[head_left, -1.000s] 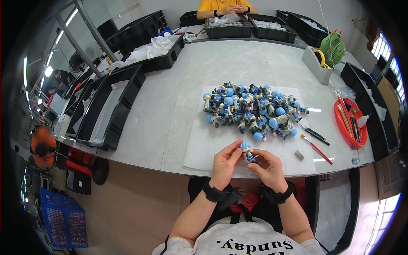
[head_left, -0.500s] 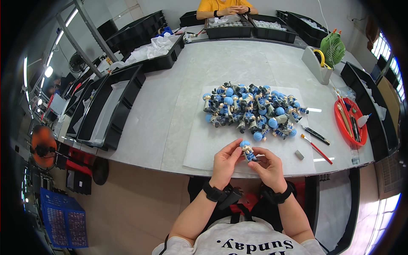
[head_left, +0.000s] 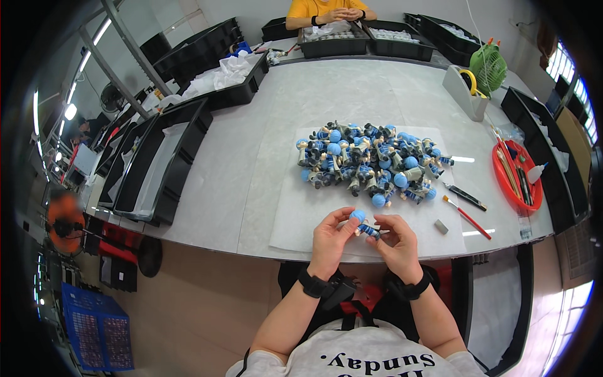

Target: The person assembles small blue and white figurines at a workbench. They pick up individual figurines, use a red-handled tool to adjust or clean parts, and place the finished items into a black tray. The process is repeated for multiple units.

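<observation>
Between my two hands, above the near edge of a white sheet (head_left: 295,220), is a small figurine (head_left: 369,231) with blue hair and a blue striped top. The fingers of my left hand (head_left: 331,242) pinch it at the head end. My right hand (head_left: 400,247) grips it by the other end, around the legs. It lies tilted, head toward the left, and my fingertips cover parts of it. Just beyond my hands a heap of similar figurines (head_left: 370,160) spreads over the sheet, some lying on top of others.
Right of the sheet lie a grey block (head_left: 441,226), a red-handled brush (head_left: 468,217) and a black pen-like tool (head_left: 466,196). A red basket (head_left: 506,185) holds more tools. Black trays (head_left: 166,166) line the left side. Across the table sits a person in yellow (head_left: 326,12).
The figurine has turned in my fingers, from nearly upright with its front showing to tipped over, the blue back of its head now toward the view. My hands stay almost in place.
</observation>
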`<state>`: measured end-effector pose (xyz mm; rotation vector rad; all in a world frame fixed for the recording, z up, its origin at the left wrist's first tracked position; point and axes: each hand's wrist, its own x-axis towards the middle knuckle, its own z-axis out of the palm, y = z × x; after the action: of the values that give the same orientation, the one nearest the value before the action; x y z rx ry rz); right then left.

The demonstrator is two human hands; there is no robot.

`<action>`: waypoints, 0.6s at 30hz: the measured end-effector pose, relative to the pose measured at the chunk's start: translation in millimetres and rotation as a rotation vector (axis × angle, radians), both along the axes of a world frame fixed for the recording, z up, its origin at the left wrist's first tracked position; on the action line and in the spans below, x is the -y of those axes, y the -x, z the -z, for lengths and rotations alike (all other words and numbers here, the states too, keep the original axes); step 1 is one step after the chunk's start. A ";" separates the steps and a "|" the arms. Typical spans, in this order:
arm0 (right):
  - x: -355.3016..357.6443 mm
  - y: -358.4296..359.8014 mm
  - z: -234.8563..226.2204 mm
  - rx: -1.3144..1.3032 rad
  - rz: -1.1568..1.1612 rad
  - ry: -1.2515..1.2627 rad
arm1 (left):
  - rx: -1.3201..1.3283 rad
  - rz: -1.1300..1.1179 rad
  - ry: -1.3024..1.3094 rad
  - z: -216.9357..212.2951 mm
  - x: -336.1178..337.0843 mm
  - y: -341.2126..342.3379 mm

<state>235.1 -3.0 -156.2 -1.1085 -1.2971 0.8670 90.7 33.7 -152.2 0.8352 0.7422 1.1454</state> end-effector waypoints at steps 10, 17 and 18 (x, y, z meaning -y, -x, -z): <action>1.5 1.1 -0.3 -0.139 -0.022 0.047 | -0.024 -0.034 0.048 0.5 -1.3 -1.0; 2.3 0.8 0.0 -0.174 -0.033 0.083 | -0.026 -0.038 0.048 -0.4 -0.9 -1.2; 2.5 0.5 0.3 -0.172 -0.032 0.080 | -0.028 -0.038 0.051 -0.4 -0.9 -1.5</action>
<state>234.6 -5.5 -156.6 -1.0527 -1.1492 1.0230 92.2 34.6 -151.8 0.7982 0.8105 1.1460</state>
